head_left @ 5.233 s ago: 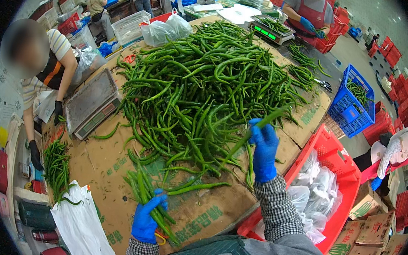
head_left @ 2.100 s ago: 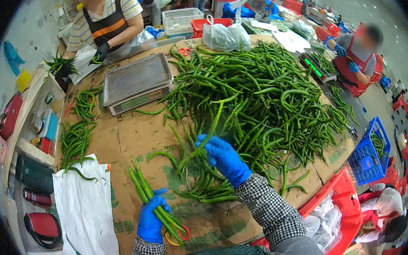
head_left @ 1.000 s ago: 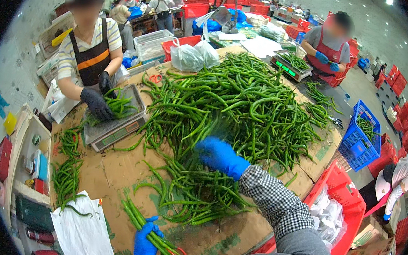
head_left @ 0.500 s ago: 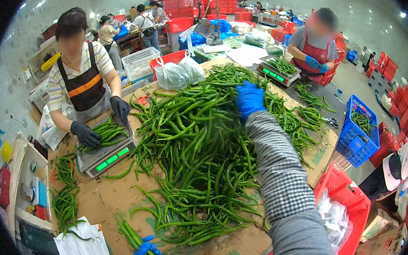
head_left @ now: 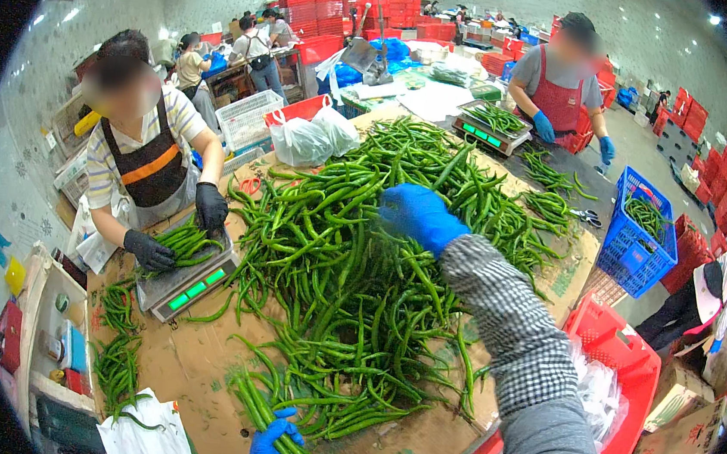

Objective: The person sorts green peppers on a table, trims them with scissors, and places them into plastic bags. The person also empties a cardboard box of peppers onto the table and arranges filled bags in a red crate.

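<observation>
A large heap of long green chili peppers (head_left: 325,267) covers the middle of the cardboard-topped table (head_left: 241,346). At the near edge my left hand (head_left: 273,448), in a blue glove, is closed round a bunch of peppers (head_left: 257,404) lying roughly side by side. Over the upper middle of the heap is my right hand (head_left: 420,217), also blue-gloved, back upward and fingers curled. Its fingertips are hidden, so whatever it grips does not show. A checked sleeve covers that forearm.
Across to the left, a co-worker's black-gloved hands handle peppers on a scale (head_left: 190,285). Another person stands far right behind a second scale (head_left: 491,130). A blue crate (head_left: 637,260) and a red crate (head_left: 620,353) flank the table's right side. White bags (head_left: 151,433) lie near left.
My right hand has moved left and nearer across the heap. My left hand has shifted slightly right and up with its bunch. The far-right person's hands have parted.
</observation>
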A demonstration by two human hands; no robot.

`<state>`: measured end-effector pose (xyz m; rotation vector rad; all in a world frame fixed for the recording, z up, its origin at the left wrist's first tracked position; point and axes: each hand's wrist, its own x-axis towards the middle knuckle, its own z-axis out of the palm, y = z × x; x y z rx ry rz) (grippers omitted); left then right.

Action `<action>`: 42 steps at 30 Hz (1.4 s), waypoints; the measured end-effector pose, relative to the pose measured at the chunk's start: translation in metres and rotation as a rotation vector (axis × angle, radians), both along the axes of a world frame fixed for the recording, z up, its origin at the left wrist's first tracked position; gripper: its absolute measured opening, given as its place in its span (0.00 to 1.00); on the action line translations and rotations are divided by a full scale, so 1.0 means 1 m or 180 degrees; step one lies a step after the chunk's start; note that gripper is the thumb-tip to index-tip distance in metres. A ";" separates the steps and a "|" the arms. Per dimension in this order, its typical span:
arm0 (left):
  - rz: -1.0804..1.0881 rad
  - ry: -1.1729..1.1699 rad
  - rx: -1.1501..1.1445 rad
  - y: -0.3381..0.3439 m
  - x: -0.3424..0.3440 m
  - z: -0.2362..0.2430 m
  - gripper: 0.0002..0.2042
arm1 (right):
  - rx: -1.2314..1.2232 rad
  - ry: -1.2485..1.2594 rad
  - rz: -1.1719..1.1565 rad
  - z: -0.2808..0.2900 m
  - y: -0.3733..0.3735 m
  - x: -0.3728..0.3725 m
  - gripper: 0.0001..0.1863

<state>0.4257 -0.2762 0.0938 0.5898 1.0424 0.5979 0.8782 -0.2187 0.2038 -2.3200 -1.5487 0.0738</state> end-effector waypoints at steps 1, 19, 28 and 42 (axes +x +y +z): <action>-0.0074 -0.0031 0.0041 -0.002 0.005 0.007 0.13 | 0.0167 -0.0187 -0.0003 -0.006 0.007 -0.003 0.20; 0.0227 -0.0204 -0.0288 0.013 -0.023 -0.007 0.11 | -0.0621 -0.0341 0.1759 -0.039 -0.067 -0.092 0.29; 0.0061 -0.0058 -0.0040 0.024 -0.012 0.001 0.07 | 0.0586 -0.2015 0.0711 -0.023 0.099 0.026 0.38; 0.0128 -0.0309 -0.0148 0.030 -0.022 -0.017 0.09 | -0.0161 -0.1538 0.1575 -0.050 0.129 -0.004 0.22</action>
